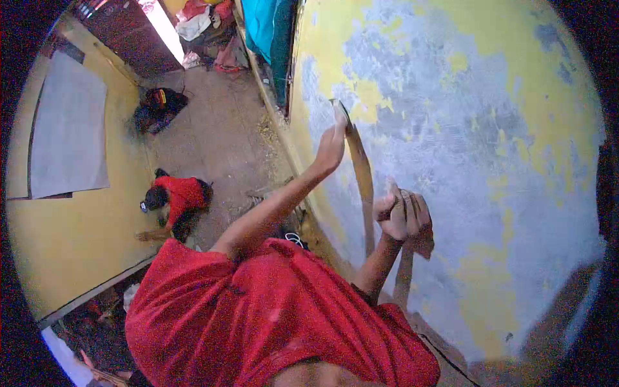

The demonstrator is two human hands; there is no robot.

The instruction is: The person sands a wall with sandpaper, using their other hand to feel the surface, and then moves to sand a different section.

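Long brown flat tool (362, 169): laid against peeling yellow-and-grey plaster wall (490, 129).
Left hand (330, 147): closed on its upper end.
Right hand (401, 216): fisted round its lower part.

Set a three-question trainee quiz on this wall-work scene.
1. True or false: the left hand touches the upper end of the long tool that lies against the wall.
2. The right hand is: A spread flat; B closed in a fist; C out of view.
3. Fill in: the paint left in patches on the wall is ___.
Key: 1 true; 2 B; 3 yellow.
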